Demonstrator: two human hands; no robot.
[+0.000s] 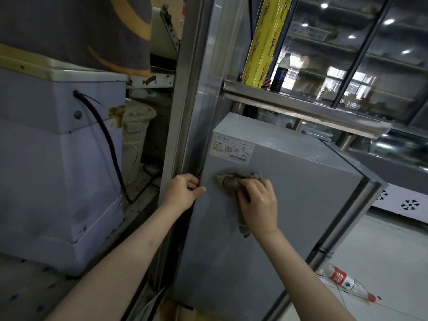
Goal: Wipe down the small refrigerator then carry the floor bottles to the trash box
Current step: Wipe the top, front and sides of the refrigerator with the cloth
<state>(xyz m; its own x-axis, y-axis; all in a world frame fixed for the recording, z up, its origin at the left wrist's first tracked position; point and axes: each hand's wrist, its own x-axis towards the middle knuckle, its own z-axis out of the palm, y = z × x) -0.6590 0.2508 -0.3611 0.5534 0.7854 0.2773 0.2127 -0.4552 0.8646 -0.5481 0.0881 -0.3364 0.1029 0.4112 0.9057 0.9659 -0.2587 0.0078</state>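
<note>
A grey rag (234, 181) is pressed by the curled right hand (258, 200) against the refrigerator (289, 205) side, below its label (231, 149). The rear edge is gripped by the left hand (183, 193). On the tiled floor (382, 251) near the fridge's front corner, a bottle (347, 282) is seen lying, cap pointing right.

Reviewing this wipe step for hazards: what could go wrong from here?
1. The left hand curls its fingers round the grey refrigerator's rear edge, in the narrow gap beside the steel post; they could get pinched if the unit shifts.
2. The clear plastic bottle with a red label lies on the floor close by; stepping back could mean slipping on it.
</note>
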